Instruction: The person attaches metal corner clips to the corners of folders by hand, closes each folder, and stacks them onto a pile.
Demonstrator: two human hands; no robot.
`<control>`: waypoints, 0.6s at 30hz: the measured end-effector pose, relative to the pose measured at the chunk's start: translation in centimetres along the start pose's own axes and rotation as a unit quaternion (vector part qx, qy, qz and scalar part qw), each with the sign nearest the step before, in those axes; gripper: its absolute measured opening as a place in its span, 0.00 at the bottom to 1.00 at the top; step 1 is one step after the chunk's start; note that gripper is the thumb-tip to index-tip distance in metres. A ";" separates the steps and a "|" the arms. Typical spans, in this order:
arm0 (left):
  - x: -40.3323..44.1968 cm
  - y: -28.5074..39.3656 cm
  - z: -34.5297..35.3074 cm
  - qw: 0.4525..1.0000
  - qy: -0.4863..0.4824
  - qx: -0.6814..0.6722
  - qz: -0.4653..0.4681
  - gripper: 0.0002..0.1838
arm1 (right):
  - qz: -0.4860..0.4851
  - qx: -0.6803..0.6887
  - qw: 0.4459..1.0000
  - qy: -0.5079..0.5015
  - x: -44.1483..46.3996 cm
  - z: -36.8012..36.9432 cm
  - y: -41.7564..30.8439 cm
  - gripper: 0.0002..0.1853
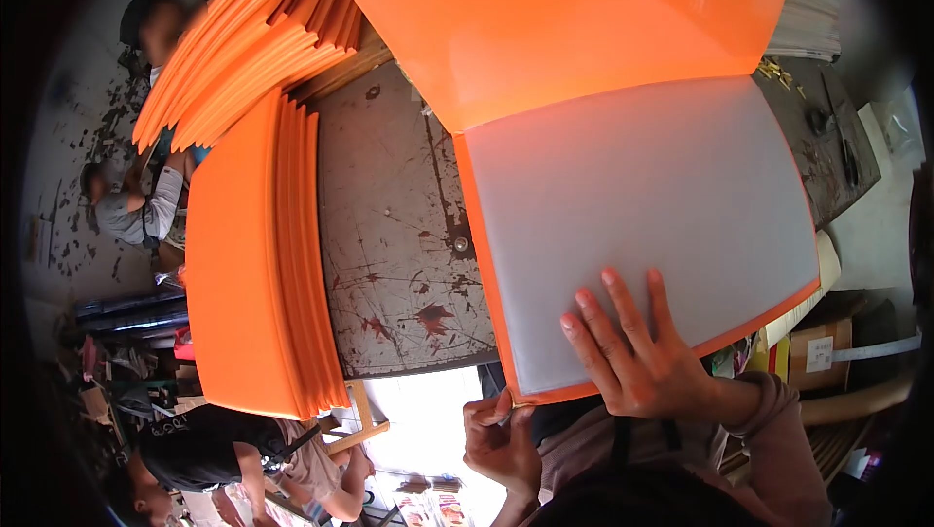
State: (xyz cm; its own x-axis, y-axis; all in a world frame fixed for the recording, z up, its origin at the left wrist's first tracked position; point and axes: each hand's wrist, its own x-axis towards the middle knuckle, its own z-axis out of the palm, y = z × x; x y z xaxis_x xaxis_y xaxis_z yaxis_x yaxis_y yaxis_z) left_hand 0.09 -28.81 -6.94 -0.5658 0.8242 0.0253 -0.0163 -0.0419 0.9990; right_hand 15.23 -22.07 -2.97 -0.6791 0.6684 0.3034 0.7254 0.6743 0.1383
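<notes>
A large orange cover (pixel 584 21) lies open in front of me, its far half rising away. A grey panel (pixel 642 206) fills the near half, with a narrow orange border showing around it. My left hand (pixel 504 441) is closed at the near left corner, thumb and fingers pinching the orange edge. Flat on the near part of the grey panel rests my right hand (pixel 637 347), fingers spread, holding nothing. Whether anything small is inside the left pinch cannot be seen.
Stacked orange covers (pixel 248 274) stand left on the scratched worktable (pixel 389 235), with more orange sheets (pixel 253 50) behind. Scissors (pixel 848 152) lie at the right. A cardboard box (pixel 822 352) is near my right side. Other people (pixel 209 454) are at the left.
</notes>
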 end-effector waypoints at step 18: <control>0.4 -2.9 0.1 0.993 0.000 -0.022 0.112 0.15 | 0.014 -0.017 0.998 0.059 -0.3 0.5 0.0 0.20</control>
State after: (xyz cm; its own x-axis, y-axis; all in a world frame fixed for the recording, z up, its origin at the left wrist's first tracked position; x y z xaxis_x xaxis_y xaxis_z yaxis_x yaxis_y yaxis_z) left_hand 0.03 -28.26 -9.87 -0.5585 0.7917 0.2474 0.0750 -0.2488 0.9656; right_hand 15.39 -22.12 -3.59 -0.6416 0.6444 0.4162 0.7490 0.6432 0.1588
